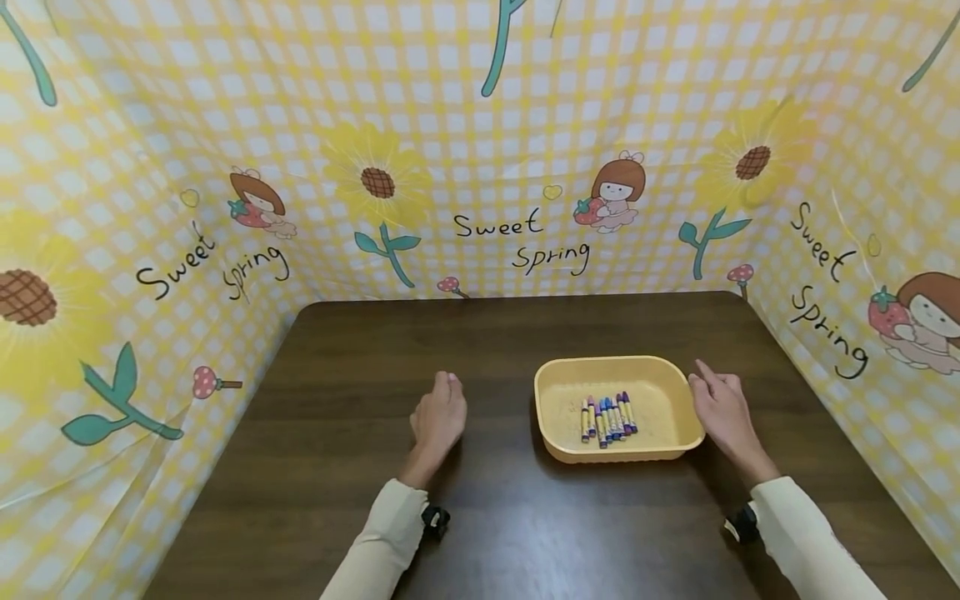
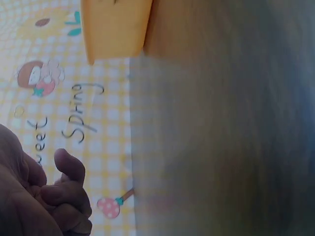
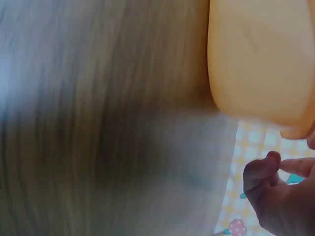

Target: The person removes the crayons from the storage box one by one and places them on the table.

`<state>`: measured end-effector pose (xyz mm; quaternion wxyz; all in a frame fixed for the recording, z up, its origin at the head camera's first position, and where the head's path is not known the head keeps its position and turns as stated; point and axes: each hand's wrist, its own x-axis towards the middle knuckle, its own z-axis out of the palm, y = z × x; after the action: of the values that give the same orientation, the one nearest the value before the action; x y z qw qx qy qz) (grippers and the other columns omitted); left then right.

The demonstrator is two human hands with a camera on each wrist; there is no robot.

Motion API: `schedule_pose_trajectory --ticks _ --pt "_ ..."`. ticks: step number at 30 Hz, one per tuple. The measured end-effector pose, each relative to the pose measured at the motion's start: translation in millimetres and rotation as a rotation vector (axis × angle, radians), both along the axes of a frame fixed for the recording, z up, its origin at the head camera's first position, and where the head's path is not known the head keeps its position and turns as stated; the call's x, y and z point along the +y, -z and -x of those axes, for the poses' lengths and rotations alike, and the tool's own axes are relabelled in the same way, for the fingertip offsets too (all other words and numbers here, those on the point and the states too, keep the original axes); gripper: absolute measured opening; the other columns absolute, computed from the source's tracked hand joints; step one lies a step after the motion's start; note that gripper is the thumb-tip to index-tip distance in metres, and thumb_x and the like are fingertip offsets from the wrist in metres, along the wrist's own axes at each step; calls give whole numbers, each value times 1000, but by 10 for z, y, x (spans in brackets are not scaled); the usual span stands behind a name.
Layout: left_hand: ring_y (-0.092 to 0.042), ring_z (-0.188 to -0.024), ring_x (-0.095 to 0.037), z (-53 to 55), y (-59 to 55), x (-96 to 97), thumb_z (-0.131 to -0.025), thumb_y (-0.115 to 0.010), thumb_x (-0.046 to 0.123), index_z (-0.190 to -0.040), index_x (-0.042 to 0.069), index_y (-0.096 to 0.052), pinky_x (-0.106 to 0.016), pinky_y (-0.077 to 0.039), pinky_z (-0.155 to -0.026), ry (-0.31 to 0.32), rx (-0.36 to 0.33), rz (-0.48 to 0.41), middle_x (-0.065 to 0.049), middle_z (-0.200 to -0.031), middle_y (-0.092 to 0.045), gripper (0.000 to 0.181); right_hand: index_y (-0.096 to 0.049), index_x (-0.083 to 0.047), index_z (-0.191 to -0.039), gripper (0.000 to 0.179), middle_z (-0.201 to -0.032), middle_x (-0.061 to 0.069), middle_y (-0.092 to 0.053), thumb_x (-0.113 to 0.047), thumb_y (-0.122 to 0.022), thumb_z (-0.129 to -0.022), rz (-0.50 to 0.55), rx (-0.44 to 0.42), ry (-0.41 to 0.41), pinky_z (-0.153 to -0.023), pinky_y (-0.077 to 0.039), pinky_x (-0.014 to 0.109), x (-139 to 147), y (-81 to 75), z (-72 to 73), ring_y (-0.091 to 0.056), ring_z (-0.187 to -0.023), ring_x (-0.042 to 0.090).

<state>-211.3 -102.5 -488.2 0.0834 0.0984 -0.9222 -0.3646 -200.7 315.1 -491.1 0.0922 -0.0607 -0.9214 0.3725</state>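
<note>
A yellow plastic basket [image 1: 652, 392] stands on the right half of the dark wooden table [image 1: 375, 350]. Inside it lies a small bunch of crayons [image 1: 609, 418] with blue, purple and pink tips, several of them side by side. My right hand [image 1: 726, 412] is at the basket's right end, thumb side against the rim, index finger pointing forward; the other fingers bend in. Whether any finger hooks under the rim is hidden. To the left of the basket, my left hand [image 1: 438, 417] hovers or rests over the table, loosely curled and holding nothing. The basket [image 2: 117, 29] also appears in the left wrist view.
A yellow and white checked cloth [image 1: 420, 167] with printed flowers and words hangs round the back and both sides of the table. Dark wrist straps [image 1: 435, 522] sit at both cuffs. Bare tabletop lies between the left hand and the basket.
</note>
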Motion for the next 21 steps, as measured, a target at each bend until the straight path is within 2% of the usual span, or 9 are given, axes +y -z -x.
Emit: schedule_pose_trajectory --ticks 4,11,14,18,21 --pt "-68 -89 -38 -32 45 137 -108 -28 39 -87 16 -54 -56 -46 -78 35 -30 -20 -11 -81 -65 41 -43 4 -150 57 -133 35 -47 -35 -31 -109 6 10 -10 -105 -36 61 -37 57 11 -45 -124 47" --pt "-70 -100 -38 -57 126 243 -106 -36 40 -73 15 -54 -58 -48 -78 78 -62 -27 -10 -85 -68 45 -51 1 -146 55 -135 30 -55 -35 -31 -109 47 -11 48 -105 -38 59 -122 116 -7 -50 -126 46" --pt "-68 -87 -33 -62 143 261 -105 -37 40 -66 15 -48 -49 -47 -69 93 -77 -48 -7 -74 -61 47 -53 1 -144 53 -133 30 -57 -32 -33 -108 53 -3 75 -104 -40 57 -154 120 -21 -52 -123 45" --pt "-49 -62 -23 -64 160 262 -105 -39 37 -61 16 -41 -35 -37 -58 125 -85 -98 -1 -60 -41 49 -57 1 -140 48 -124 30 -60 -28 -37 -107 52 23 88 -99 -43 54 -223 113 -30 -56 -115 43" --pt "-37 -55 -19 -53 160 254 -105 -41 34 -60 15 -40 -32 -33 -55 154 -62 -144 2 -56 -36 49 -59 1 -139 47 -121 29 -60 -26 -39 -106 56 42 89 -98 -43 53 -287 97 -21 -56 -113 42"
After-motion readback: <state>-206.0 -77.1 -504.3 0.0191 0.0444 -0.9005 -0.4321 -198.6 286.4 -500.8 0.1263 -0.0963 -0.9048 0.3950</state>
